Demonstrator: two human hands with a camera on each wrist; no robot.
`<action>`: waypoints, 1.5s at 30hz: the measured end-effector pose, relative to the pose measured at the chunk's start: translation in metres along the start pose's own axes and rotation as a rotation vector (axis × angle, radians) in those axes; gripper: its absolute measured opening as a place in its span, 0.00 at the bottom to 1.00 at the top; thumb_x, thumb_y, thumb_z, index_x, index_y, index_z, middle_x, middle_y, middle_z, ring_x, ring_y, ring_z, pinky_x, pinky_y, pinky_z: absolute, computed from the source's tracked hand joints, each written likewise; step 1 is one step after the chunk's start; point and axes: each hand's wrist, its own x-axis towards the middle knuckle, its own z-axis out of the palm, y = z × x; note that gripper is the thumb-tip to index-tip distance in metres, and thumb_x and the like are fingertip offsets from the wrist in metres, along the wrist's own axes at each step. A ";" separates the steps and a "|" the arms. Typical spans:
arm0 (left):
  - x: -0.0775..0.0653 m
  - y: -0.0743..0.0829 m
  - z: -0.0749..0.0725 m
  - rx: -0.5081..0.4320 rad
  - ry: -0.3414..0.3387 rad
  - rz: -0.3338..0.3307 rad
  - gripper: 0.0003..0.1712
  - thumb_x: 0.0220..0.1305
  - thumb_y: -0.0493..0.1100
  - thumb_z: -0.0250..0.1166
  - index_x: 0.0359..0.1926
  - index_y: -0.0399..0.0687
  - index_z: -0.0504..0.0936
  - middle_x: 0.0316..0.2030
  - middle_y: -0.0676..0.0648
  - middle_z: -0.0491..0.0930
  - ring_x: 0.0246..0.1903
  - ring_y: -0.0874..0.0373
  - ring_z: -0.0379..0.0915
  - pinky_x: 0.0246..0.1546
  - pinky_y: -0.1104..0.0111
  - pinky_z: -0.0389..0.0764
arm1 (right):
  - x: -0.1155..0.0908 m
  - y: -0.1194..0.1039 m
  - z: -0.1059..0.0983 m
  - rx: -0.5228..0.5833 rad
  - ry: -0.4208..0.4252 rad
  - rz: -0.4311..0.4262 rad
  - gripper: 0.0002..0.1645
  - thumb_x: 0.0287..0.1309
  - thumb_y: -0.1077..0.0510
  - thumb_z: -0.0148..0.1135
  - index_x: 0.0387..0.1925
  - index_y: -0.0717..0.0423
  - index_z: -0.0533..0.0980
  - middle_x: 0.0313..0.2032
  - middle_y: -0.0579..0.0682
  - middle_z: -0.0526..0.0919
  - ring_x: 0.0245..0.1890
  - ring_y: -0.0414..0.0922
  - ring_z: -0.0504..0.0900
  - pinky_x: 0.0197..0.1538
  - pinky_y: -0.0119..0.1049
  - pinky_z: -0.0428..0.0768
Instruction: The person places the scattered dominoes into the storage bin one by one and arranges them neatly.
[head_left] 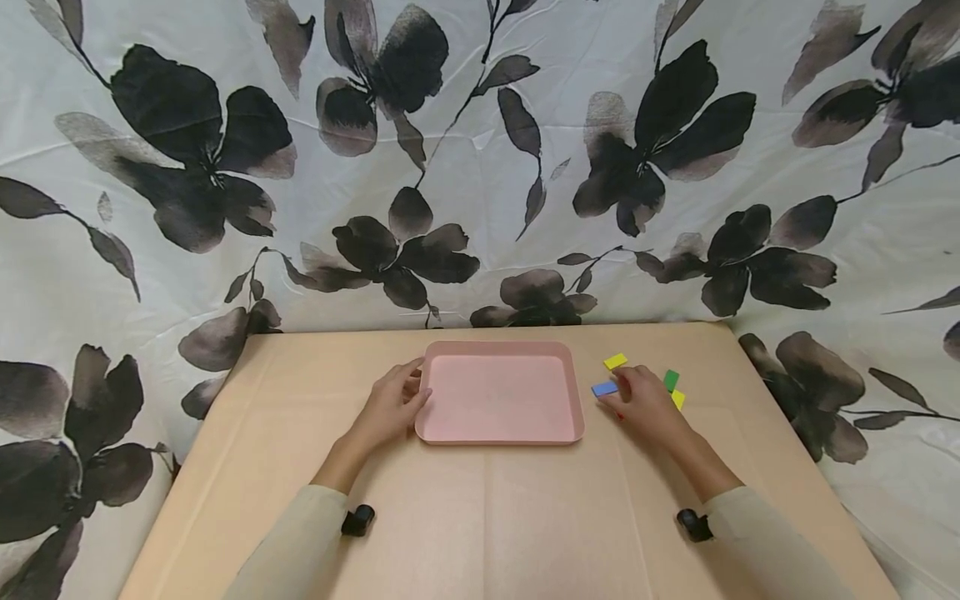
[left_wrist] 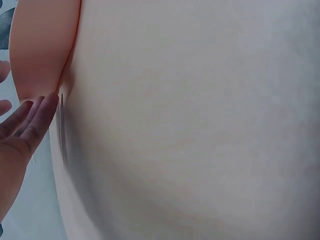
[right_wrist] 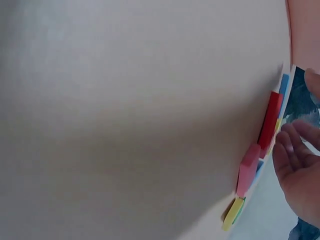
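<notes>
A pink rectangular tray point(head_left: 498, 392) lies near the far edge of the table. At its left rim is my left hand point(head_left: 393, 400), fingers fairly straight and fingertips right at the edge; the left wrist view has them beside the tray's side point(left_wrist: 42, 45). Right of the tray, my right hand point(head_left: 648, 404) hovers over small coloured blocks, its fingers loosely bent. Around it show a blue block point(head_left: 603, 389), a yellow block point(head_left: 615, 362), a green block point(head_left: 671, 380) and another yellow block point(head_left: 678, 399). In the right wrist view a red block point(right_wrist: 270, 117) and a pinkish-red block point(right_wrist: 248, 170) lie near the fingers, which hold nothing.
The table point(head_left: 480, 517) has a light wood-toned cover with faint creases. Behind and beside it hangs a white cloth point(head_left: 517, 192) with dark flowers. Each wrist wears a small black camera, one on the left point(head_left: 358, 520) and one on the right point(head_left: 694, 525).
</notes>
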 end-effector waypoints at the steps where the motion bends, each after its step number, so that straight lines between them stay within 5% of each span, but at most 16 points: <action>1: 0.000 0.000 0.000 -0.006 0.008 -0.002 0.34 0.69 0.41 0.68 0.72 0.36 0.70 0.53 0.38 0.81 0.42 0.53 0.83 0.45 0.57 0.86 | 0.000 -0.001 0.002 -0.008 0.008 0.008 0.39 0.60 0.45 0.74 0.61 0.69 0.74 0.51 0.64 0.77 0.50 0.58 0.76 0.59 0.58 0.78; 12: 0.000 -0.005 0.006 -0.066 0.068 -0.027 0.26 0.68 0.33 0.65 0.66 0.34 0.77 0.46 0.40 0.84 0.43 0.50 0.84 0.46 0.57 0.86 | 0.001 -0.010 0.014 -0.051 0.047 0.080 0.37 0.58 0.40 0.73 0.52 0.67 0.75 0.46 0.62 0.76 0.44 0.55 0.75 0.50 0.51 0.80; 35: -0.002 -0.003 0.005 -0.059 0.041 -0.060 0.28 0.68 0.33 0.65 0.68 0.34 0.76 0.47 0.40 0.84 0.42 0.51 0.83 0.45 0.58 0.85 | 0.006 -0.006 0.021 -0.119 0.102 0.046 0.31 0.58 0.45 0.75 0.43 0.68 0.74 0.39 0.63 0.76 0.38 0.55 0.76 0.45 0.52 0.81; 45: -0.002 -0.003 0.004 -0.091 0.027 -0.082 0.28 0.69 0.34 0.65 0.68 0.35 0.75 0.49 0.39 0.84 0.44 0.50 0.84 0.46 0.59 0.84 | 0.003 -0.009 0.018 -0.101 0.084 0.045 0.33 0.59 0.45 0.74 0.47 0.70 0.74 0.43 0.65 0.76 0.41 0.56 0.76 0.49 0.53 0.83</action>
